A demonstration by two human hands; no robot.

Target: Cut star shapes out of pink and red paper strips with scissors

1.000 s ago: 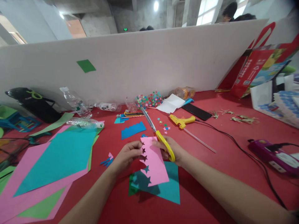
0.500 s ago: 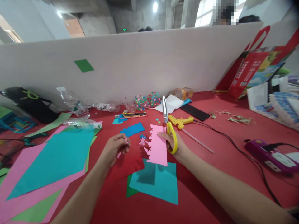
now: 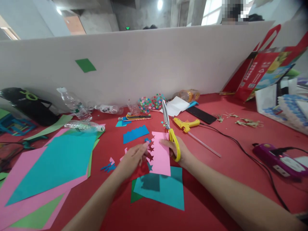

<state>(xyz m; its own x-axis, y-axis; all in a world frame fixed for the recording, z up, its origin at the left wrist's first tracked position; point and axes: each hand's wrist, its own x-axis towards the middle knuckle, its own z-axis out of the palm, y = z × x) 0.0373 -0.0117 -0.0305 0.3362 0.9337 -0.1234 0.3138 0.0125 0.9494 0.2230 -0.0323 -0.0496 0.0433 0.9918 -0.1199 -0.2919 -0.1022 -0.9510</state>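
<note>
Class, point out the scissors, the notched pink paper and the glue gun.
Scissors [image 3: 171, 134], head view, top of the handle.
Notched pink paper [image 3: 160, 158], head view, sheet's middle.
Glue gun [image 3: 186, 124], head view, its body.

Hands [image 3: 133, 158]: 2
Scissors [image 3: 171, 133]: 1 pair
Notched pink sheet [image 3: 161, 156]: 1
Notched blue strip [image 3: 136, 134]: 1
Glue gun [image 3: 186, 124]: 1
Red bag [image 3: 256, 72]: 1
Clear bottles [image 3: 75, 105]: 3 — minimum
</note>
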